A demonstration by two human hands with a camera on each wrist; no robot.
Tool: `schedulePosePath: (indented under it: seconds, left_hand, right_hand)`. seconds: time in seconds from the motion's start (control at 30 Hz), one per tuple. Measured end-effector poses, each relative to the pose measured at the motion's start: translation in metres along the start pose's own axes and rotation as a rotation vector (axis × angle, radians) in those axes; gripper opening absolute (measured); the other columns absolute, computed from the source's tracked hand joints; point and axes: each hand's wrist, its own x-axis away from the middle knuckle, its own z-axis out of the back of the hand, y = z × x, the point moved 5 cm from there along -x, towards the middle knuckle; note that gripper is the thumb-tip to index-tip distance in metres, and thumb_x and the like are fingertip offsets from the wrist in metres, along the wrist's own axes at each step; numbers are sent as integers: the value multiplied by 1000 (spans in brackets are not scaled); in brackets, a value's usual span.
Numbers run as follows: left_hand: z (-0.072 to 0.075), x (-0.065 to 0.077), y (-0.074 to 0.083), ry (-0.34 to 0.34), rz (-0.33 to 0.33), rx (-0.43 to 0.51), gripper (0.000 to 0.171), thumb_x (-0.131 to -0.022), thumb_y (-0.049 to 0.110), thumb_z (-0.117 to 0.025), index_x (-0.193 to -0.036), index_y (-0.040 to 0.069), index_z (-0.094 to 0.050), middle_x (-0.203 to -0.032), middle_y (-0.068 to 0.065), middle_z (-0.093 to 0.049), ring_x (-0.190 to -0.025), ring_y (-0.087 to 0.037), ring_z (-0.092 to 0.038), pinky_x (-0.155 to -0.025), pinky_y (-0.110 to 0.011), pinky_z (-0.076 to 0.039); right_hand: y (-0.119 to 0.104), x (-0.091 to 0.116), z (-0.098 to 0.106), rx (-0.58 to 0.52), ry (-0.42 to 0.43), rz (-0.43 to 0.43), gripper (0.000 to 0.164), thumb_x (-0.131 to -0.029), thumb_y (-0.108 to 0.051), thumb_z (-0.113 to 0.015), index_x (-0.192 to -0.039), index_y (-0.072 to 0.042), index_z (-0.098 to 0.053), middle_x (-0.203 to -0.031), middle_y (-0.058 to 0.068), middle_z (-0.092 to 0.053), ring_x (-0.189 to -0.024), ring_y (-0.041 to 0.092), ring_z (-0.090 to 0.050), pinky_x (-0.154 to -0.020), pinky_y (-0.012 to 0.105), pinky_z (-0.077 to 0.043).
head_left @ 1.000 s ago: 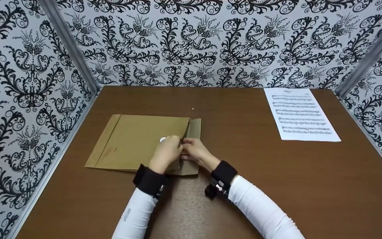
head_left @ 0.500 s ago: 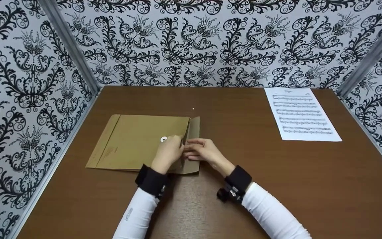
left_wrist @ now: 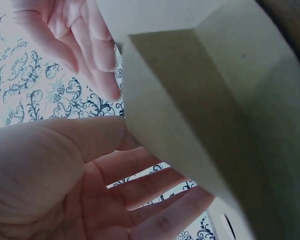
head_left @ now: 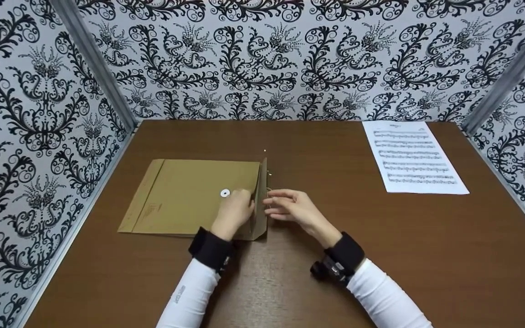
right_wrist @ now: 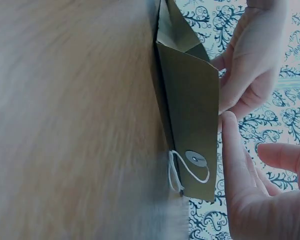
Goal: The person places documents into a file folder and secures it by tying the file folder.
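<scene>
A brown paper envelope (head_left: pixel 189 196) lies on the table with its mouth to the right and a white button (head_left: pixel 225 193) on its front. My left hand (head_left: pixel 234 209) pinches the front panel's edge at the mouth, between thumb and fingers. The flap (right_wrist: pixel 190 110) stands raised; a second white button (right_wrist: pixel 195 158) and a loose loop of white string (right_wrist: pixel 172 172) show on its outer side. Just right of the flap is my right hand (head_left: pixel 301 210), its fingers extended and holding nothing. In the right wrist view, its index fingertip comes right up to the flap's upper edge.
A sheet of printed music (head_left: pixel 415 157) lies at the back right of the brown table (head_left: pixel 335 168). Patterned panels (head_left: pixel 262 59) wall off the back and both sides.
My right hand has drawn back to the right, out of the envelope's mouth. The flap has tipped up from lying nearly flat to standing. My left hand has stayed almost in place.
</scene>
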Motion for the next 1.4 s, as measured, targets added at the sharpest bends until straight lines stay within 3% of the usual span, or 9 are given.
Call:
schedulePosePath:
  seconds: [0.33, 0.6, 0.73, 0.9, 1.07, 1.27, 1.4]
  left_hand:
    - [-3, 3, 3, 74, -54, -45, 16, -90, 9, -71, -80, -3, -69, -86, -23, -74, -81, -41, -73, -71, -51, -59]
    - [-8, 2, -1, -74, 5, -11, 21, -94, 18, -71, -83, 0, -68, -99, -23, -76, -90, -40, -74, -76, -52, -59]
    - [-7, 2, 1, -72, -8, -4, 22, -95, 21, -70, -89, 0, -70, -100, -24, -76, -91, -41, -73, -78, -54, -58]
    - [-1, 6, 13, -26, -69, -29, 25, -96, 23, -69, -107, 2, -74, -106, -22, -76, -95, -41, -73, -80, -53, -59]
    - [4, 13, 32, 1, -164, -30, 33, -97, 24, -68, -123, 5, -71, -129, -17, -71, -112, -38, -72, -88, -52, -60]
    - [3, 21, 53, -66, -293, -2, 42, -100, 27, -65, -136, 5, -65, -143, -15, -64, -130, -33, -64, -97, -52, -58]
    - [0, 25, 64, -104, -388, 3, 45, -103, 31, -61, -141, 8, -61, -147, -12, -61, -136, -28, -60, -104, -46, -56]
  right_hand:
    - [-5, 11, 19, -28, 7, 17, 49, -106, -13, -51, -146, 15, -42, -138, 31, -62, -96, 15, -78, -87, 28, -62]
    - [-3, 18, 49, 15, 45, 20, 52, -106, -15, -53, -146, 15, -42, -134, 27, -66, -96, 13, -78, -88, 28, -62]
    - [-3, 25, 70, 40, 90, 11, 51, -106, -14, -53, -146, 16, -42, -134, 27, -66, -95, 13, -78, -87, 27, -62]
    - [-4, 36, 104, 106, 156, 20, 51, -106, -15, -53, -145, 16, -42, -133, 27, -67, -96, 13, -77, -86, 25, -62]
    - [-7, 54, 149, 198, 239, 33, 50, -108, -14, -50, -145, 18, -40, -124, 17, -74, -92, 5, -76, -84, 21, -61]
    - [-7, 73, 195, 299, 317, 28, 50, -108, -15, -48, -145, 18, -40, -117, 2, -77, -91, -1, -74, -84, 19, -60]
    - [-9, 83, 223, 383, 387, 45, 50, -108, -14, -48, -144, 20, -42, -118, 5, -77, -88, -6, -71, -84, 16, -59]
